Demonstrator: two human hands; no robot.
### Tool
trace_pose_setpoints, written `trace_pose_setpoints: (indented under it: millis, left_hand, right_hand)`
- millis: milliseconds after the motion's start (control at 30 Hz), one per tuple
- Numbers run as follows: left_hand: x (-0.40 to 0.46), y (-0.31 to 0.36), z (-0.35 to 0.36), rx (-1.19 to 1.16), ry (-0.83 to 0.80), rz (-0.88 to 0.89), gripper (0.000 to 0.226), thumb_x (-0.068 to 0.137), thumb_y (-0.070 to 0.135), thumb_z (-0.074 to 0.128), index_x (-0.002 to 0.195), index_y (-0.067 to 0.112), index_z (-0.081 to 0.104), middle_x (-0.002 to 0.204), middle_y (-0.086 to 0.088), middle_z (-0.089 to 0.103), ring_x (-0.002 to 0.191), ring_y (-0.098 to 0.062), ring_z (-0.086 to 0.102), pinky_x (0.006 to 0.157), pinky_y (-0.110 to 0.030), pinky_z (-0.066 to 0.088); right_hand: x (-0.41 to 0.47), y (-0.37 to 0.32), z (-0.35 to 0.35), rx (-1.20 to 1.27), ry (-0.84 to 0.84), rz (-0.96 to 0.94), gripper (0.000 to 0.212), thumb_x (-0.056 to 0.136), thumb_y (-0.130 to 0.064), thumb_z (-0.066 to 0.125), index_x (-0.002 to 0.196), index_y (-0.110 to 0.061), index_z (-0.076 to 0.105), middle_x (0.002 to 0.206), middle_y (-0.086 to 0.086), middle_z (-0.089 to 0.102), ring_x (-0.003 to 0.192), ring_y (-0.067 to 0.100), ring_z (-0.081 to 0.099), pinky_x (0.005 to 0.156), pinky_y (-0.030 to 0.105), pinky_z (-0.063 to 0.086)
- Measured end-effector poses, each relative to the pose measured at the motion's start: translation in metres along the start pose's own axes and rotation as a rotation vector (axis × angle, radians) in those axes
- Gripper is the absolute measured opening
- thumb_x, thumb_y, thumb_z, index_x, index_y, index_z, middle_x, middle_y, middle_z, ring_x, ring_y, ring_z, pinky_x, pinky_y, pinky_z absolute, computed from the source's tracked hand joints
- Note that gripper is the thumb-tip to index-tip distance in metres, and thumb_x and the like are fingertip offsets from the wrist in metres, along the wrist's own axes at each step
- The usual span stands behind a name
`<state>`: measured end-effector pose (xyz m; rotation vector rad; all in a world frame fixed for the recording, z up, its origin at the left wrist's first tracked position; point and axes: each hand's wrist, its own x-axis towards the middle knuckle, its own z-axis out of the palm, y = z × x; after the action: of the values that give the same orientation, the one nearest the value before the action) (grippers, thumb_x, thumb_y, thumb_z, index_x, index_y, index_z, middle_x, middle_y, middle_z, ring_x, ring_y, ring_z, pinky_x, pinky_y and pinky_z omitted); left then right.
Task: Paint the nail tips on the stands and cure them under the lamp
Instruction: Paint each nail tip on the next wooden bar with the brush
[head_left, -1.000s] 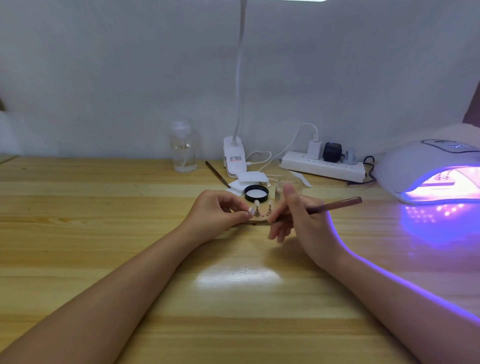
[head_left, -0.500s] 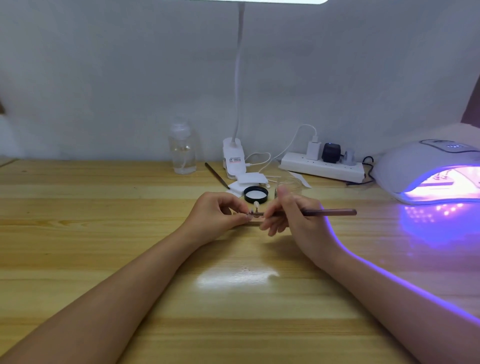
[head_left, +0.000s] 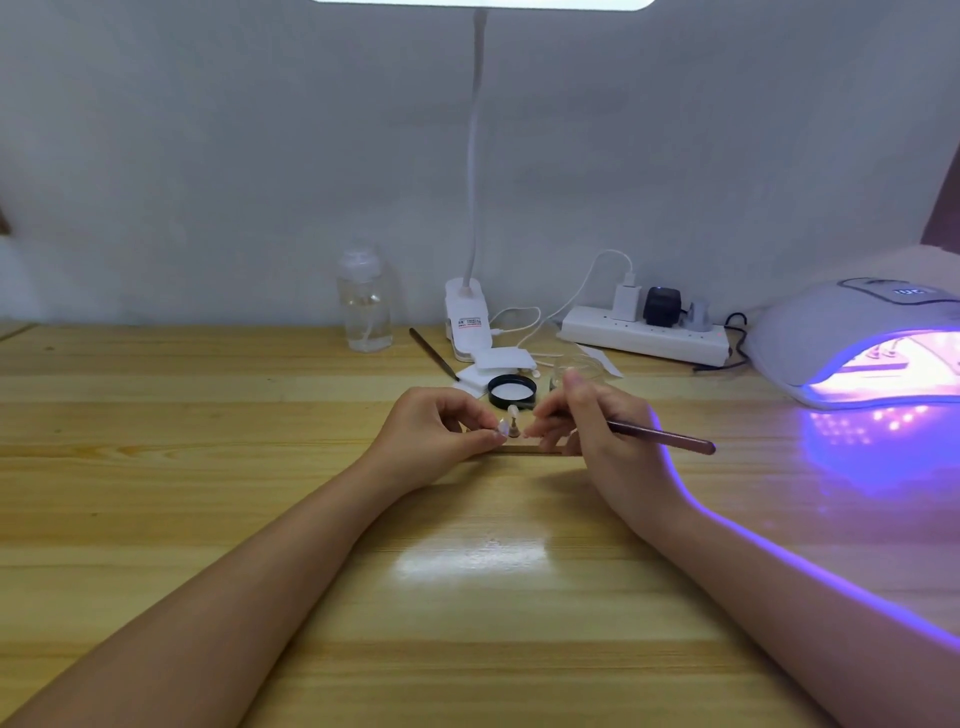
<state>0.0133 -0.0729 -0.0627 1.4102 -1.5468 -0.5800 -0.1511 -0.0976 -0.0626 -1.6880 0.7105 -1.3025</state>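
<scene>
A small nail tip on a stand (head_left: 512, 420) rises from a wooden strip (head_left: 524, 448) at the table's middle. My left hand (head_left: 434, 434) pinches another pale nail tip (head_left: 502, 429) just left of it, fingers curled. My right hand (head_left: 597, 431) grips a brown brush (head_left: 665, 437), its handle pointing right and its tip hidden behind my fingers near the stands. The white curing lamp (head_left: 831, 332) glows violet at the far right, with something inside its opening.
Behind my hands lie a black-rimmed lid (head_left: 511, 391), white pads (head_left: 501, 361), a second brush (head_left: 432, 353), a clear bottle (head_left: 364, 306), a desk lamp's clip base (head_left: 466, 319) and a power strip (head_left: 644, 335). Bare wooden table lies toward me.
My right hand has tilted the brush so its handle points down to the right, and the fingers moved closer over the stands. My left hand stays pinched at the left tip.
</scene>
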Motion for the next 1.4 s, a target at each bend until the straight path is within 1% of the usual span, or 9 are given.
trace_pose_setpoints:
  millis: [300, 433, 600, 733, 867, 1000, 1133, 1300, 1400]
  left_hand:
    - [0.0005, -0.0004, 0.0001, -0.007, 0.011, -0.019, 0.018, 0.070, 0.011, 0.077, 0.063, 0.022, 0.065, 0.050, 0.024, 0.059, 0.045, 0.003, 0.042, 0.046, -0.006, 0.032]
    - [0.0008, -0.0020, -0.0001, 0.000, 0.011, -0.014, 0.017, 0.071, 0.012, 0.078, 0.063, 0.022, 0.066, 0.050, 0.022, 0.059, 0.044, 0.003, 0.042, 0.046, -0.006, 0.032]
    - [0.0011, -0.0016, -0.0003, -0.001, -0.001, -0.009, 0.020, 0.070, 0.011, 0.077, 0.062, 0.024, 0.065, 0.050, 0.022, 0.059, 0.045, 0.003, 0.042, 0.047, -0.006, 0.032]
    - [0.0004, -0.0012, -0.0008, -0.009, -0.003, -0.005, 0.018, 0.070, 0.011, 0.078, 0.063, 0.024, 0.066, 0.050, 0.021, 0.059, 0.046, 0.003, 0.042, 0.047, -0.007, 0.033]
    - [0.0009, -0.0017, -0.0006, 0.000, -0.001, -0.007, 0.020, 0.071, 0.012, 0.077, 0.062, 0.025, 0.065, 0.050, 0.022, 0.059, 0.046, 0.003, 0.043, 0.047, -0.007, 0.034]
    - [0.0014, -0.0017, -0.0008, 0.014, 0.005, 0.007, 0.022, 0.071, 0.012, 0.077, 0.062, 0.027, 0.064, 0.050, 0.024, 0.058, 0.047, 0.003, 0.044, 0.047, -0.006, 0.033]
    - [0.0006, -0.0009, -0.0008, 0.010, 0.008, -0.003, 0.021, 0.072, 0.011, 0.076, 0.062, 0.026, 0.064, 0.051, 0.022, 0.059, 0.046, 0.002, 0.044, 0.047, -0.007, 0.033]
    - [0.0016, -0.0037, -0.0022, -0.039, 0.076, 0.000, 0.024, 0.071, 0.009, 0.076, 0.061, 0.027, 0.064, 0.047, 0.006, 0.046, 0.043, -0.003, 0.035, 0.045, -0.009, 0.029]
    - [0.0019, -0.0042, -0.0026, -0.079, 0.087, -0.012, 0.024, 0.070, 0.012, 0.077, 0.059, 0.029, 0.065, 0.047, 0.002, 0.042, 0.042, -0.003, 0.032, 0.044, -0.010, 0.028]
  right_hand:
    - [-0.0012, -0.0015, 0.0010, -0.014, -0.022, 0.001, 0.043, 0.085, -0.042, 0.041, 0.064, -0.013, 0.064, 0.057, 0.002, 0.067, 0.048, 0.008, 0.059, 0.050, 0.014, 0.044]
    - [-0.0036, -0.0028, 0.0008, 0.023, -0.073, 0.027, 0.048, 0.082, -0.047, 0.041, 0.054, -0.014, 0.061, 0.047, 0.007, 0.060, 0.041, 0.013, 0.055, 0.043, 0.017, 0.044]
    - [0.0000, -0.0005, -0.0004, -0.026, -0.031, 0.001, 0.040, 0.091, -0.036, 0.042, 0.065, -0.014, 0.063, 0.055, 0.004, 0.064, 0.047, 0.010, 0.056, 0.049, 0.016, 0.044]
    - [-0.0023, -0.0039, -0.0011, 0.028, -0.084, 0.041, 0.050, 0.083, -0.046, 0.039, 0.055, -0.010, 0.059, 0.044, 0.006, 0.057, 0.041, 0.015, 0.054, 0.041, 0.019, 0.042]
    - [0.0017, -0.0004, -0.0015, 0.005, -0.033, 0.029, 0.045, 0.083, -0.046, 0.039, 0.066, -0.012, 0.063, 0.055, 0.003, 0.065, 0.048, 0.010, 0.057, 0.049, 0.018, 0.046]
    - [0.0009, -0.0008, -0.0014, 0.022, -0.127, 0.059, 0.048, 0.084, -0.046, 0.039, 0.058, -0.013, 0.061, 0.049, 0.007, 0.061, 0.044, 0.016, 0.057, 0.045, 0.020, 0.045]
    - [0.0014, 0.0007, -0.0023, 0.018, -0.057, 0.031, 0.044, 0.083, -0.047, 0.040, 0.064, -0.015, 0.063, 0.057, 0.004, 0.066, 0.048, 0.012, 0.057, 0.048, 0.018, 0.044]
    - [0.0031, -0.0017, -0.0033, 0.019, -0.239, 0.142, 0.045, 0.082, -0.050, 0.040, 0.057, -0.019, 0.062, 0.056, 0.009, 0.066, 0.046, 0.015, 0.056, 0.049, 0.024, 0.043]
    - [0.0030, -0.0040, -0.0063, 0.048, -0.189, 0.118, 0.044, 0.084, -0.047, 0.040, 0.061, -0.017, 0.063, 0.058, 0.008, 0.067, 0.047, 0.013, 0.056, 0.048, 0.021, 0.042]
